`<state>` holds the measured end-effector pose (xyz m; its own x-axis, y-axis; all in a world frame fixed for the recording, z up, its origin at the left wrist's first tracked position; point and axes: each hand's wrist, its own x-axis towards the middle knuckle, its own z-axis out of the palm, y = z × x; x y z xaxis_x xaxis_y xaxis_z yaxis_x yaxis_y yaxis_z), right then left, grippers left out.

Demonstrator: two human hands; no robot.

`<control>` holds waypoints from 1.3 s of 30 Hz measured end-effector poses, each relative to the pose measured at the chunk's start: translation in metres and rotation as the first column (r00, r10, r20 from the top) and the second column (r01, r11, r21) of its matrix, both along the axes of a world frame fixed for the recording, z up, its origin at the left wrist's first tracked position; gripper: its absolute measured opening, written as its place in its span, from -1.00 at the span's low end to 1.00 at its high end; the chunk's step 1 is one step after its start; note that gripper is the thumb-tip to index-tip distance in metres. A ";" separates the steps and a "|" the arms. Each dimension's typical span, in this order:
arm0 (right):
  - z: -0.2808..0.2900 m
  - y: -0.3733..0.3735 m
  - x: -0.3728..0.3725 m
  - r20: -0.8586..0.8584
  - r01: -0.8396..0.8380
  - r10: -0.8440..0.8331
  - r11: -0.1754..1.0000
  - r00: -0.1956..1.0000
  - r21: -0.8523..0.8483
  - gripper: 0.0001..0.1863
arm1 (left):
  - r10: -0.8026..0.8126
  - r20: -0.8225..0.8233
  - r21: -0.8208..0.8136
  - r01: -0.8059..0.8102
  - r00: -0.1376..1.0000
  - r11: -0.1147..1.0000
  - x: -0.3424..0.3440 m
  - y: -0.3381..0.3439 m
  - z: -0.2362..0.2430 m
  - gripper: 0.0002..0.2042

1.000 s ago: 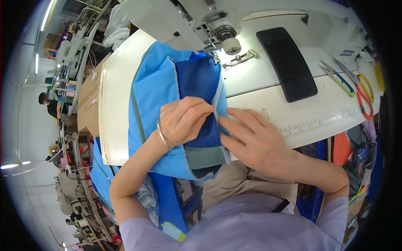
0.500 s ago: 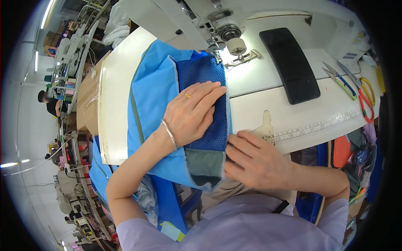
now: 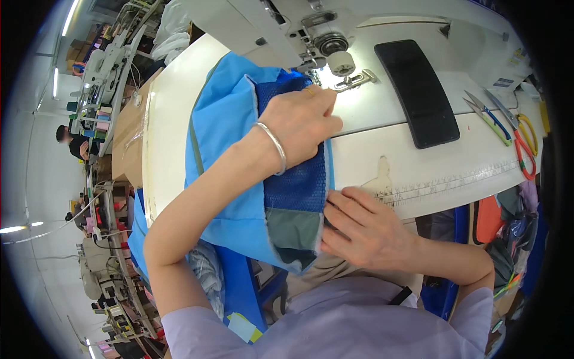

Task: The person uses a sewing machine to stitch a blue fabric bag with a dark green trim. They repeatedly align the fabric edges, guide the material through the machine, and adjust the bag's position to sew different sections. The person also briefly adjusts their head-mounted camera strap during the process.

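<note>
I see the fabric (image 3: 230, 155) lying on the tabletop (image 3: 382, 155), left of the phone (image 3: 418, 90). Scissors (image 3: 520, 140) lie far right; the sewing machine (image 3: 299, 30) stands behind.

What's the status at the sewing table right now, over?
Left hand flat on the blue garment, near the presser foot. Right hand pinching the garment's lower edge. Phone and scissors lie clear, to the right.

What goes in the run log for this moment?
left hand: flat on blue fabric near presser foot | right hand: pinching fabric edge
</note>
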<state>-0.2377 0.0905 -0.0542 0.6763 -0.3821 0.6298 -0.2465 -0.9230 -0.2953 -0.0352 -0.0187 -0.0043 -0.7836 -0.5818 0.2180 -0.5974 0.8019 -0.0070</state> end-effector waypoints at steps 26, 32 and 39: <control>0.000 -0.002 -0.008 -0.010 -0.015 0.015 1.000 1.000 0.026 -0.71 | 0.566 -0.185 0.723 -0.279 0.803 0.632 0.007 0.088 0.013 -0.83; 0.012 -0.037 -0.012 0.069 0.114 -0.113 0.993 0.991 -0.017 -0.62 | 0.675 -0.310 0.866 -0.094 0.670 0.491 0.023 0.093 -0.001 -0.82; 0.013 -0.051 -0.010 -0.041 -0.045 0.041 0.994 0.998 -0.101 -0.64 | 0.726 -0.381 0.907 0.079 0.572 0.414 0.029 0.094 -0.005 -0.80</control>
<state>-0.2477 0.0398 -0.0413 0.7155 -0.2878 0.6365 -0.2160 -0.9577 -0.1903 -0.0065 0.0755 -0.0090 -0.3163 -0.9295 -0.1898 -0.2840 -0.0981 0.9538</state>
